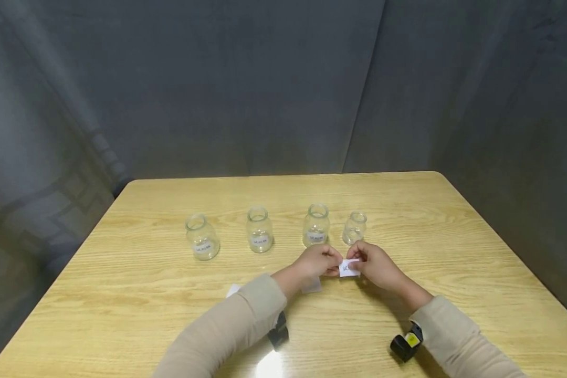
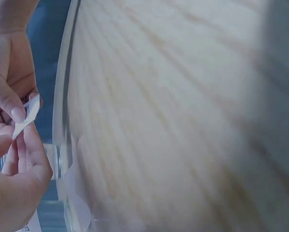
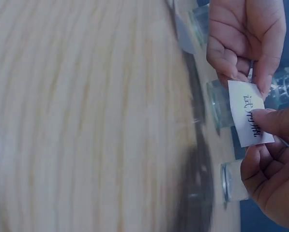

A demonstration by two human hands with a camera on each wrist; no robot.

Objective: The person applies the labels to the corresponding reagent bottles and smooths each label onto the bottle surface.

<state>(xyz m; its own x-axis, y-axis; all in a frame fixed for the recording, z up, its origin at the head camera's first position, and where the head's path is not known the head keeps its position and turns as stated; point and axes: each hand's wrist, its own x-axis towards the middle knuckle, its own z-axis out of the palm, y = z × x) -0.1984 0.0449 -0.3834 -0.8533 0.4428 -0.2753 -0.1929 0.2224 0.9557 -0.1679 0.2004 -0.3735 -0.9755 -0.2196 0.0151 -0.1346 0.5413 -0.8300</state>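
Observation:
A small white paper label (image 1: 346, 268) with dark printed characters is held between both hands over the table. My right hand (image 1: 375, 265) pinches it, thumb laid across the printed face (image 3: 246, 116). At its opposite edge, my left hand (image 1: 317, 261) pinches the label with thumb and fingertip. Just beyond the hands stands a small clear glass jar (image 1: 354, 228), with no printed label showing. To its left are three larger glass jars, the right one (image 1: 318, 220), the middle one (image 1: 259, 226) and the left one (image 1: 201, 236), each bearing a white printed label.
One pale slip (image 1: 313, 286) lies on the wooden table (image 1: 123, 283) below my left hand. Another white slip (image 1: 233, 290) is partly hidden by the left sleeve (image 1: 231, 325). Black wrist devices hang under both forearms. A grey curtain (image 1: 245, 89) stands behind the table.

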